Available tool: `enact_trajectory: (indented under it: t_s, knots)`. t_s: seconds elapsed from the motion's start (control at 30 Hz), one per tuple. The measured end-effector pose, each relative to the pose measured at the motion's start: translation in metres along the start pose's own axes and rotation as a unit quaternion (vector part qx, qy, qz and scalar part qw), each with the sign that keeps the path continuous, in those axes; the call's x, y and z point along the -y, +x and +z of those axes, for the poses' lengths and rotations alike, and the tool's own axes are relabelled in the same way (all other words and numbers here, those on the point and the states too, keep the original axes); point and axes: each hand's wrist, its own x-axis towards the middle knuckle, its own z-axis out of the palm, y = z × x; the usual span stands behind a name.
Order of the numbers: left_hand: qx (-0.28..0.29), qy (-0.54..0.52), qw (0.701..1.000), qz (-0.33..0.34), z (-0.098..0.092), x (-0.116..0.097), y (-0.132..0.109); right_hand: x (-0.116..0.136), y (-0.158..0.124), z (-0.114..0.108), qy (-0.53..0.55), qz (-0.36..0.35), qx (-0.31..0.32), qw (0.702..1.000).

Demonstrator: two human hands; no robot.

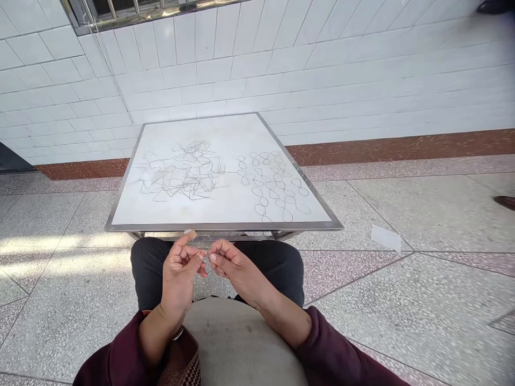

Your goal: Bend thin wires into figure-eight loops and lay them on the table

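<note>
Close together in front of my lap, both hands pinch one thin wire [202,236] bent into a loop. My left hand [182,268] closes thumb against fingers at the loop's lower side; a pale wrap covers one of its fingertips. My right hand [230,264] grips the wire between thumb and forefinger, just right of the left thumb. Beyond them, on the white tabletop [225,212], lies a tangled heap of loose bent wires [189,177] to the left. Several figure-eight wire loops [277,185] are spread out on the right.
The table's metal rim [225,227] runs just beyond my hands, above my knees. A white tiled wall [225,80] stands behind the table, with a barred window at upper left. A white scrap [386,237] lies on the speckled floor, and a shoe [505,202] shows at far right.
</note>
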Motion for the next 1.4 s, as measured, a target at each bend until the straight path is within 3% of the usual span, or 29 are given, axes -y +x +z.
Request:
enact_trajectory:
  t_s: [0.27,0.5,0.73,1.03,1.4]
  knots:
    - [-0.005,0.016,0.999,-0.028,-0.002,-0.001,-0.001,-0.001,0.004,-0.011,-0.093,-0.050,-0.008,0.994]
    - [0.042,0.016,0.995,-0.093,0.003,-0.007,-0.004,-0.009,0.009,-0.031,0.051,0.000,0.125,0.991]
    - [0.061,0.030,0.993,-0.098,0.004,-0.009,-0.006,-0.012,0.009,-0.032,0.101,0.020,0.186,0.977]
    - [0.050,0.042,0.994,-0.093,0.008,-0.011,-0.008,-0.015,0.009,-0.014,0.235,0.028,0.167,0.957]
    - [0.021,0.057,0.994,-0.086,0.008,-0.006,-0.007,-0.027,0.011,-0.005,0.260,0.037,0.127,0.957]
